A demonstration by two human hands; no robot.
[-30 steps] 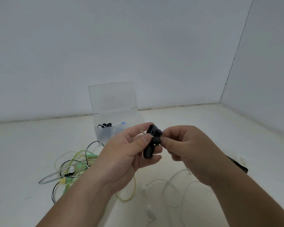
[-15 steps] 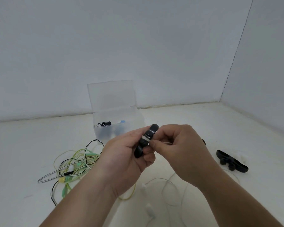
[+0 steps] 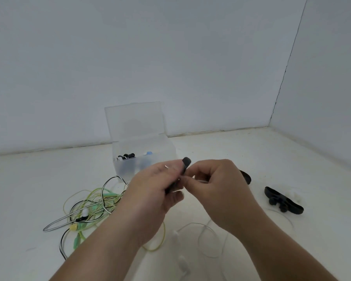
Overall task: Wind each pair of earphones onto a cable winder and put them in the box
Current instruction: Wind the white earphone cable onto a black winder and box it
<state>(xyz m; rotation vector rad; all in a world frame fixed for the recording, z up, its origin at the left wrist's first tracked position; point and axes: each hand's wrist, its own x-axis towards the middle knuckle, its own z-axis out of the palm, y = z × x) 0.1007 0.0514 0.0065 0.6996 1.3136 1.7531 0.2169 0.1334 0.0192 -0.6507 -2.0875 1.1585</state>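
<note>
From the head camera, both hands meet in the middle of the picture above a pale tabletop (image 3: 251,155). The left hand (image 3: 150,191) has its fingers and thumb curled around a black cable winder (image 3: 186,162), which stands tilted; only its upper end shows above the fingers, and the rest is blurred or hidden in the grip. The right hand (image 3: 217,189) touches the winder's side with its fingers curled in and its thumb and forefinger pinched on a thin white earphone cable (image 3: 208,236). The cable hangs down from the hands in loose loops onto the table, with a pale earbud (image 3: 175,234) lying below the wrists. Behind the hands stands a clear plastic box (image 3: 166,157) with its lid (image 3: 134,120) raised upright; dark wound pieces (image 3: 126,156) and a bit of blue lie inside. To the left of the left forearm lies a tangle of green, yellow and black-and-white cables (image 3: 89,205). To the right, well apart from the hands, a spare black winder (image 3: 283,200) lies flat on the table, and another dark piece (image 3: 246,176) shows just past the right hand's knuckles. Plain grey-white walls (image 3: 170,57) close the scene behind.
</note>
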